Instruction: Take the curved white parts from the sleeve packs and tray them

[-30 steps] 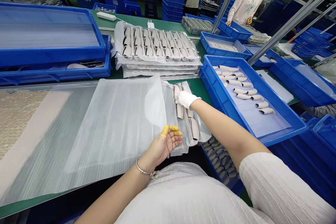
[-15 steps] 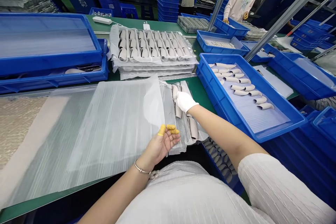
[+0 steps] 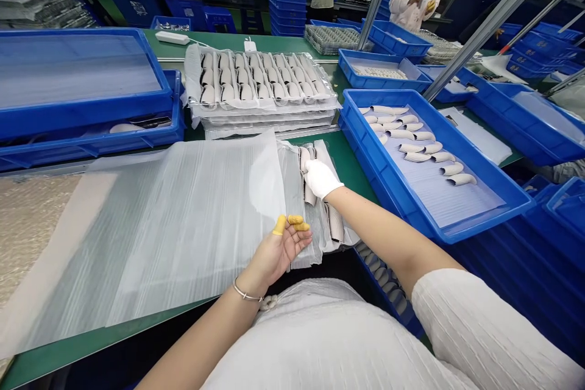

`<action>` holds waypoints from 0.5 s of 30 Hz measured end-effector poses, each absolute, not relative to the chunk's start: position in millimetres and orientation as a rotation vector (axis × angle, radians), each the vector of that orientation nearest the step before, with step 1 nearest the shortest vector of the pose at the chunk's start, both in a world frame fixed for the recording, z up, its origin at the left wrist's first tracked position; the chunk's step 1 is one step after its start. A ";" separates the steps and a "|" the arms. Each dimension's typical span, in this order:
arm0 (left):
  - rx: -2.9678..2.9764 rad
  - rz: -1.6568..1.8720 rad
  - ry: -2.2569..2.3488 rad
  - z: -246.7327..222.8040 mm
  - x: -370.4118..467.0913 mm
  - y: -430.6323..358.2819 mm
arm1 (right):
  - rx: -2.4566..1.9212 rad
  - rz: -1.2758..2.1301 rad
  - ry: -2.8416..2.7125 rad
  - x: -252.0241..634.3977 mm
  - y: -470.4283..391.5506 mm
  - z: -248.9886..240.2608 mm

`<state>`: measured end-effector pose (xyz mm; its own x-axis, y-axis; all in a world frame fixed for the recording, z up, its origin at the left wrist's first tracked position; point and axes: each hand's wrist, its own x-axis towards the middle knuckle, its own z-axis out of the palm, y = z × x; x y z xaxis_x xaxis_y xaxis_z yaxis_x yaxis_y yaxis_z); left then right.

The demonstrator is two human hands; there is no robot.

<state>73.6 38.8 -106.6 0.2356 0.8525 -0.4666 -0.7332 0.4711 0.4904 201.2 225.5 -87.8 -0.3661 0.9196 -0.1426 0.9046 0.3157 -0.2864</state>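
My right hand (image 3: 321, 179), in a white glove, is closed at a pale, ribbed, curved piece (image 3: 304, 156) in a small film-lined tray (image 3: 289, 161). Its fingertips are partly hidden by the glove. Nearer to me in that tray lies another ribbed piece (image 3: 335, 222), dark along its edge. My left hand (image 3: 283, 247) hovers palm up by the tray's near left side, fingers apart and holding nothing. Yellow finger cots cover its thumb and two fingers. Left of the tray, thin translucent sheets (image 3: 201, 207) are spread over the green table.
A blue bin (image 3: 507, 219) with loose ribbed pieces stands at the right. Stacked trays (image 3: 269, 116) of similar pieces sit behind the sheets. More blue bins (image 3: 82, 109) are at the left. A metal post (image 3: 484, 36) slants at the right; two people stand farther back.
Both my hands hold nearly the same position while the view shifts slightly. The co-worker in the pale top has lifted their hands from a blue bin to chest height.
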 end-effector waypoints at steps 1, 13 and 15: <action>0.183 1.093 0.772 -106.3 73.9 38.5 | -1.733 0.496 -2.488 200.9 223.5 -84.5; 0.323 1.093 0.986 -112.0 83.3 45.5 | -1.684 0.695 -1.709 362.3 172.7 51.3; 0.330 1.083 0.994 -108.5 83.1 44.7 | -2.013 0.544 -1.416 407.2 179.5 62.2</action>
